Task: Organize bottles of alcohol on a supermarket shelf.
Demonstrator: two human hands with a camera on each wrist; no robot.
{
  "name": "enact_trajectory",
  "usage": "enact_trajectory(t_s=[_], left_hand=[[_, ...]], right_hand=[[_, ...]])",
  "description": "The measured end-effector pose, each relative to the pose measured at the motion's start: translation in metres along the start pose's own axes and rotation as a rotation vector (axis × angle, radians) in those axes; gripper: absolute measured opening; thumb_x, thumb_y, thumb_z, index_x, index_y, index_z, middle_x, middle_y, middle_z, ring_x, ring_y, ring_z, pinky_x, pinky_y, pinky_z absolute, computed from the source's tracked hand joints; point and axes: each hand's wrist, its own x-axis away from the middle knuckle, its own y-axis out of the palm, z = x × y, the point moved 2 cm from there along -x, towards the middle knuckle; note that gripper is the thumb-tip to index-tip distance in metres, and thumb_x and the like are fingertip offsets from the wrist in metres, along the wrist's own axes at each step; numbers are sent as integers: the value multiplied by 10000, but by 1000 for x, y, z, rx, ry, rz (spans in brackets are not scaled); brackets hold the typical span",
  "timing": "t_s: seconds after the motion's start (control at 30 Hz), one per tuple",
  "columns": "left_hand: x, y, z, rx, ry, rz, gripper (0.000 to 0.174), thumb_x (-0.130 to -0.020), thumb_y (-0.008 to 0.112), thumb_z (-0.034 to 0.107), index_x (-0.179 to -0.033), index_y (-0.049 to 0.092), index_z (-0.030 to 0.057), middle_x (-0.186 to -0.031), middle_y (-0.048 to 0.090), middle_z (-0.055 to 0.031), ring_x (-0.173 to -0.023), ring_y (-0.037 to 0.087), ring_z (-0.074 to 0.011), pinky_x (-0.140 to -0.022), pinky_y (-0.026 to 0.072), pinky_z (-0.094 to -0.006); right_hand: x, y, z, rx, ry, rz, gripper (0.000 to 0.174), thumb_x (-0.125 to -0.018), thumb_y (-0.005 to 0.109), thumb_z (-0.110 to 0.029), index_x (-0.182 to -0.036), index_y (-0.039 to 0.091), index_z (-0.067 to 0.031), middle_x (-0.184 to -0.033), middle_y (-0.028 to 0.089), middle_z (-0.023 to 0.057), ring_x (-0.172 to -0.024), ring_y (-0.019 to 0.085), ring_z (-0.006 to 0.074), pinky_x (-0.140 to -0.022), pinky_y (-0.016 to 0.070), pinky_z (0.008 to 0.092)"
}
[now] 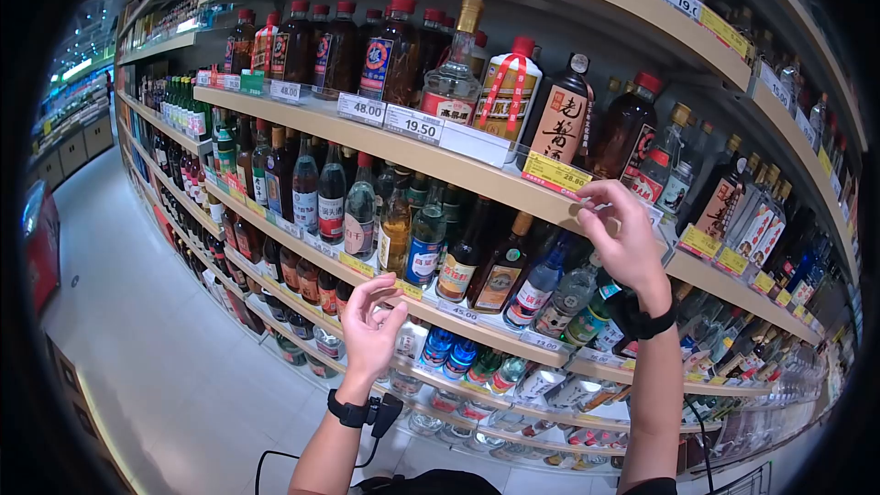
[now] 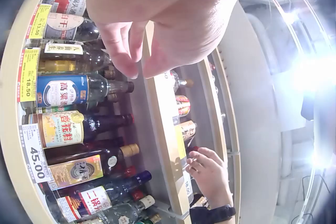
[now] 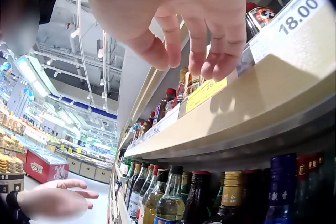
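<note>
My left hand [image 1: 371,328] is held up before the edge of a lower shelf, fingers loosely bent and nothing in them. Behind it stand a bottle with a blue label [image 1: 423,252] and a golden bottle [image 1: 395,231]. Higher up, my right hand [image 1: 626,236] hovers at the middle shelf's edge, also holding nothing. A yellow price tag [image 1: 555,171] is just beside its fingertips. Above that tag stands a dark bottle with a tan label [image 1: 561,119], next to a brown red-capped bottle [image 1: 628,128]. In the right wrist view, the right fingers [image 3: 197,50] hang near the tag strip.
Long curved shelves [image 1: 367,137] packed with glass bottles fill the front and right. Price tags [image 1: 414,125] run along their edges. A tiled aisle [image 1: 174,330] lies at the left, with a red case [image 3: 47,165] farther off. Cables hang from the wrist straps [image 1: 353,410].
</note>
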Motion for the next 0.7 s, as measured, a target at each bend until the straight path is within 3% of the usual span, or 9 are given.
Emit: enact_trajectory(t_s=[0.1,0.43,0.47,0.6,0.7], left_hand=[[3,5,5,-5,15,-8,380,-867,705,-68,-1220,583,7,-1323,590,-103,-1117,629,-175,-888,536,-286],[26,4,1,-108,5,-50,312,-882,704,-44,-1171,600,15,-1226,616,-77,-1117,607,-132,-862,514,-261],[23,2,4,-111,-2,-59,317,-897,702,-30,-1188,595,28,-1220,607,-56,-1098,595,-126,-911,497,-268],[4,-9,7,-93,-25,-53,310,-916,686,-15,-1207,584,20,-1168,626,-72,-1063,599,-125,-912,501,-275],[-21,-20,9,-74,50,-73,334,-891,699,-24,-1205,590,-1,-1211,634,-85,-1097,611,-136,-920,493,-276]], right_hand=[[12,-4,1,42,-25,22,230,-887,670,-74,-1106,641,-9,-1063,645,125,-929,646,248,-793,521,332],[39,7,18,7,-18,136,226,-864,689,-34,-1079,633,3,-1137,620,143,-1047,616,286,-850,522,357],[37,7,16,13,-4,136,227,-862,691,-35,-1078,634,3,-1140,617,145,-1061,611,294,-851,521,358],[32,12,14,57,62,144,227,-860,698,-50,-1079,647,-21,-1114,624,105,-1032,590,252,-804,493,338],[30,22,15,130,73,199,217,-858,703,-65,-1066,653,-28,-1090,628,89,-1006,573,233,-791,473,330]])
